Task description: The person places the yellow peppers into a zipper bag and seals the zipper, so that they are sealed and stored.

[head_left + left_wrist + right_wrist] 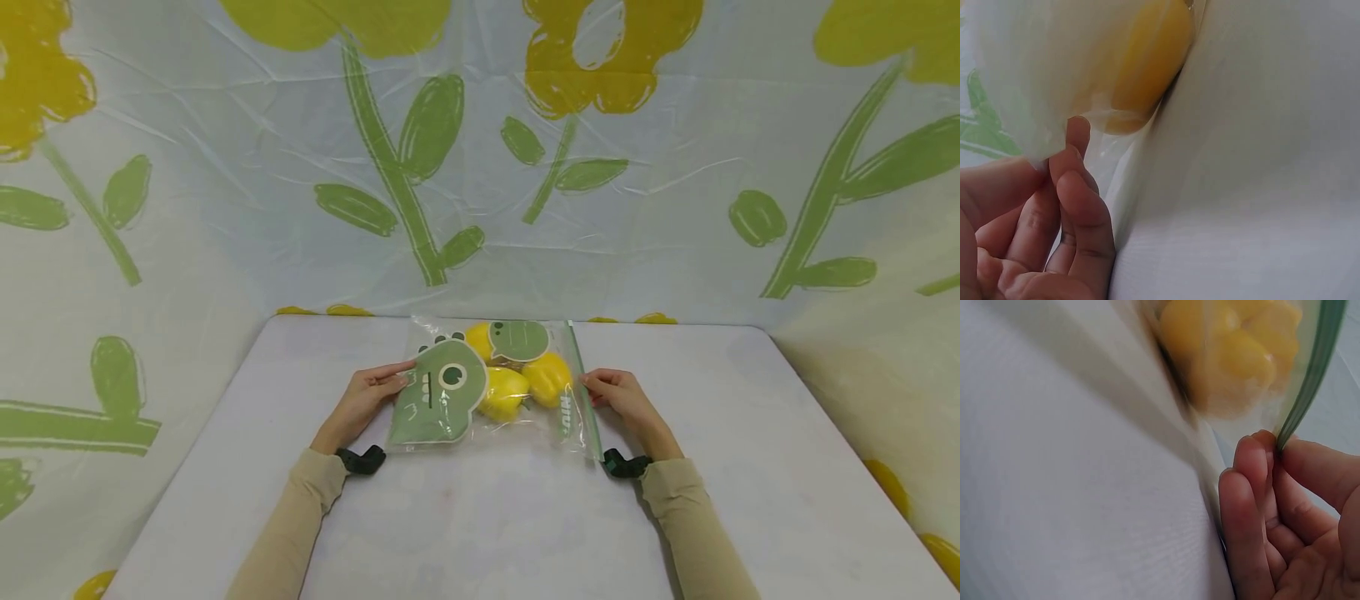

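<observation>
A clear zip bag (491,385) printed with green dinosaur shapes lies on the white table (480,517). Inside it are yellow peppers (525,385). My left hand (372,392) pinches the bag's left edge between thumb and fingers (1072,162); the wrist view shows a yellow pepper (1147,69) through the plastic just above them. My right hand (618,396) pinches the bag's green zip strip (583,392) on its right side. In the right wrist view the fingertips (1260,456) close on the green strip (1310,375), with a pepper (1235,350) blurred behind it.
A plastic sheet with yellow flowers and green stems (480,150) hangs behind and at both sides of the table. Bare tabletop lies in front of the bag and to both sides. Beige sleeves (300,517) cover both forearms.
</observation>
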The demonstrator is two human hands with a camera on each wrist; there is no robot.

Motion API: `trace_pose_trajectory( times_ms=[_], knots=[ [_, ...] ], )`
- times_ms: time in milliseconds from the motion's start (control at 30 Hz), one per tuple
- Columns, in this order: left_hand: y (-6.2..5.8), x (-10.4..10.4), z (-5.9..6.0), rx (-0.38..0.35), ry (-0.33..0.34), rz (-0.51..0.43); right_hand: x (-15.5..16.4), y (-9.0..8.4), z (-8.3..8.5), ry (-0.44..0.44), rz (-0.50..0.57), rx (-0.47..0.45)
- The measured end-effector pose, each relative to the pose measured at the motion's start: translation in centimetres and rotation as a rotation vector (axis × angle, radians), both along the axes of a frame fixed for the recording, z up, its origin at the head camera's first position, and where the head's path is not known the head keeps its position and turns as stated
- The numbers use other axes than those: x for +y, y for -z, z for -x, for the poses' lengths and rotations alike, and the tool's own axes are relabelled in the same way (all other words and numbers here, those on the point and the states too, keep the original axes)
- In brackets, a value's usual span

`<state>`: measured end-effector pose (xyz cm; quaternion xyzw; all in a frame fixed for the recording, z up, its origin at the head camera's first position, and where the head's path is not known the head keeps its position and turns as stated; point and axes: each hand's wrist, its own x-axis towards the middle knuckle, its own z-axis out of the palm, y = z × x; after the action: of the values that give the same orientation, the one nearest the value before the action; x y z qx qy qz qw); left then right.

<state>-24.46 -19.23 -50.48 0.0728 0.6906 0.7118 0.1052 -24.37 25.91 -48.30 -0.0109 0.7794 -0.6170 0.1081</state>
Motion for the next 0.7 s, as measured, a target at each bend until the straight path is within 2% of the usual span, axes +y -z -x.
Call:
trace_pose_trajectory(
  times_ms=[400, 467, 567, 633, 700],
  knots=[
    [-0.3, 0.1, 0.1, 0.027, -0.031, -0.022, -0.4, -0.3, 0.1, 0.000, -0.013, 0.008],
    [-1.0, 0.1, -0.2, 0.038, -0.031, 0.039, -0.3, -0.7, 0.1, -0.019, -0.034, -0.010],
    [-1.9, -0.3, -0.3, 0.087, 0.009, 0.192, 0.3, -1.4, 0.2, -0.074, -0.074, -0.028],
    [-2.9, -0.6, -0.3, 0.132, 0.034, 0.325, 0.8, -2.4, 0.1, -0.106, -0.110, -0.007],
    [-3.8, -1.1, -0.1, 0.203, 0.033, 0.424, 1.6, -3.3, 0.1, -0.108, -0.152, 0.055]
  ],
)
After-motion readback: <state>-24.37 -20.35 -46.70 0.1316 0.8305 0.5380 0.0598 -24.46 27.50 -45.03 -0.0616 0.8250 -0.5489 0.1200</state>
